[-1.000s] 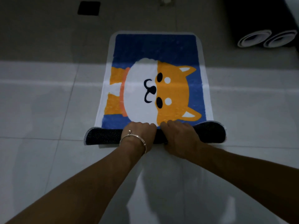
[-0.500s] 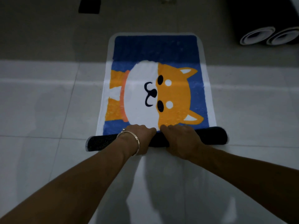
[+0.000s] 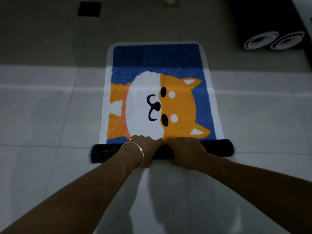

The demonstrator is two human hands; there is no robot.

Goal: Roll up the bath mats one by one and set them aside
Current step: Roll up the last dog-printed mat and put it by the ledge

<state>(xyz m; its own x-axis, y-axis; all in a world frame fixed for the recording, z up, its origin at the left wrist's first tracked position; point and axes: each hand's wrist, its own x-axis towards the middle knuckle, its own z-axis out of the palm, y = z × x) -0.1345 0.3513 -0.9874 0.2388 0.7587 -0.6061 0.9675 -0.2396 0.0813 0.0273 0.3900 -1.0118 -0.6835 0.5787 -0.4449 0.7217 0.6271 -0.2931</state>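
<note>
Grips the bath mat (image 3: 157,61) with both hands. Curls the left hand (image 3: 146,149) over the dark rolled end (image 3: 106,152), fingers bent down over the far side. Curls the right hand (image 3: 185,152) over the same roll, just beside the left one, with the fingertips almost touching in the middle. Wears a thin bracelet (image 3: 141,152) on the left wrist.

To the left of the left hand, a bit of the roll with lots of tiny dots on it. To the right of the right hand, more of the dark roll, round and smooth.

Just past the fingers of both hands, the flat part of the mat, spread out on the floor (image 3: 50,115). On it, an orange and white dog on blue, with a white edge all round. One pointy dog ear right by the right hand.

Far past the right hand and off to the right, two rolled mats (image 3: 260,42), side by side and touching, white rings at the ends. Far past the left hand and off to the left, a small black square (image 3: 89,8) in the floor. Under both arms, pale shiny tiles.
</note>
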